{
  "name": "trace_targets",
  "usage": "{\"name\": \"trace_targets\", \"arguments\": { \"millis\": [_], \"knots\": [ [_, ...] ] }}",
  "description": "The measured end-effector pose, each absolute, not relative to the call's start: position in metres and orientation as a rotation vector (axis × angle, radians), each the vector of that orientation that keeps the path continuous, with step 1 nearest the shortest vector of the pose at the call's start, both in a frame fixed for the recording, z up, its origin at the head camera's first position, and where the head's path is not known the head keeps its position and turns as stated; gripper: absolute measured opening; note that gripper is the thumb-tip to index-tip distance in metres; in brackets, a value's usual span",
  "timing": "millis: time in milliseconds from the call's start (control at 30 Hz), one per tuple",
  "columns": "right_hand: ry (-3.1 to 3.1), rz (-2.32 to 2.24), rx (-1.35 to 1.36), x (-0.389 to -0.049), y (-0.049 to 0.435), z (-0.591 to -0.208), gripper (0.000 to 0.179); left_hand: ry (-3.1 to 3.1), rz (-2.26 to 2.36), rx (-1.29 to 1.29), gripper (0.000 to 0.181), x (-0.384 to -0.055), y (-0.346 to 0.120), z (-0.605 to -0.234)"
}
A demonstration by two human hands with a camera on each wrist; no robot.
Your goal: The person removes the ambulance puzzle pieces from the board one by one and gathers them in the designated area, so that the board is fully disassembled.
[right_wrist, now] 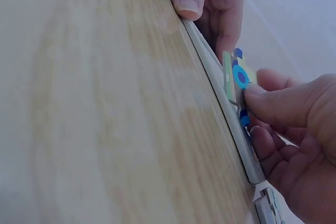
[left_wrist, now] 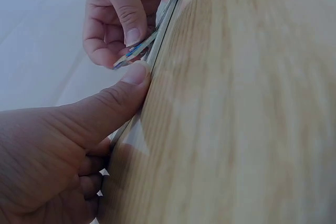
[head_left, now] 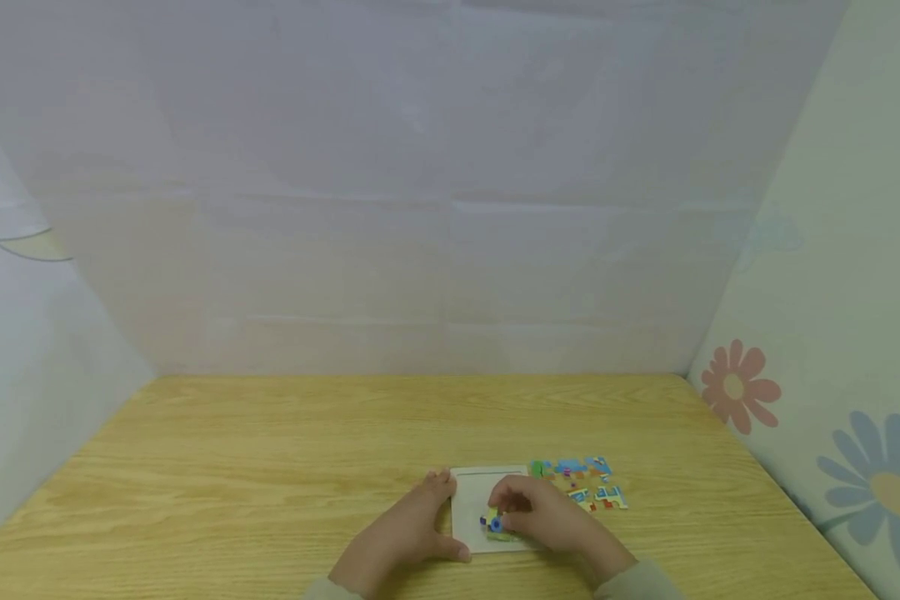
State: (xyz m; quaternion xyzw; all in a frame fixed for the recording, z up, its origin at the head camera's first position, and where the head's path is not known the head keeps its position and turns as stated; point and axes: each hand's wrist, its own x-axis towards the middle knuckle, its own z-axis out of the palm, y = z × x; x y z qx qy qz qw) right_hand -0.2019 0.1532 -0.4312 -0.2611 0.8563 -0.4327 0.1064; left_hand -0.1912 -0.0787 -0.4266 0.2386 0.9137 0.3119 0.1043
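A thin white puzzle board (head_left: pixel 471 500) lies on the table. My left hand (head_left: pixel 420 521) holds its left side, with the thumb at the near edge and the fingers along the far part. Between thumb and fingers, my right hand (head_left: pixel 543 512) pinches a yellow jigsaw puzzle piece (right_wrist: pixel 241 77) with a blue ring, tilted above the board's near part. Below it a greenish piece (head_left: pixel 499 537) shows at the board's near edge, partly covered. In the left wrist view the left thumb (left_wrist: pixel 118 93) lies against the board's edge, close to the pinched piece.
Several colourful puzzle pieces (head_left: pixel 570 467) lie right of the board, partly behind the right hand. The wooden table (head_left: pixel 270 467) reaches back to a pale sheet wall (head_left: pixel 450 250). A side wall with printed flowers (head_left: pixel 735 387) stands on the right.
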Motion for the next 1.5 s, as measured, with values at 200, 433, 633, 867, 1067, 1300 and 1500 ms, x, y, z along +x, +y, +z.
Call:
{"name": "trace_targets", "arguments": {
  "millis": [200,433,633,867,1067,1300,1500],
  "knots": [
    [2.479,-1.457,-0.593,-0.205,0.153,-0.433,0.016,2.693,0.921,0.691,0.096,-0.191,-0.079,-0.426],
    [2.421,-1.582,-0.412,-0.205,0.153,-0.431,0.019,2.690,0.919,0.684,0.096,-0.191,-0.078,-0.424],
    [2.453,-1.601,-0.395,-0.203,0.155,-0.428,0.020,2.691,0.921,0.689,0.096,-0.190,-0.077,-0.423],
    [2.480,-1.579,-0.474,-0.197,0.163,-0.424,0.022,2.690,0.922,0.682,0.096,-0.190,-0.078,-0.424],
    [2.531,-1.590,-0.551,-0.190,0.174,-0.424,0.023,2.704,0.914,0.701,0.095,-0.190,-0.079,-0.424],
    [2.563,-1.616,-0.521,-0.182,0.185,-0.421,0.027,2.696,0.918,0.691,0.096,-0.189,-0.079,-0.425],
    [2.576,-1.625,-0.464,-0.176,0.196,-0.419,0.026,2.689,0.925,0.712,0.096,-0.189,-0.079,-0.423]
  ]
}}
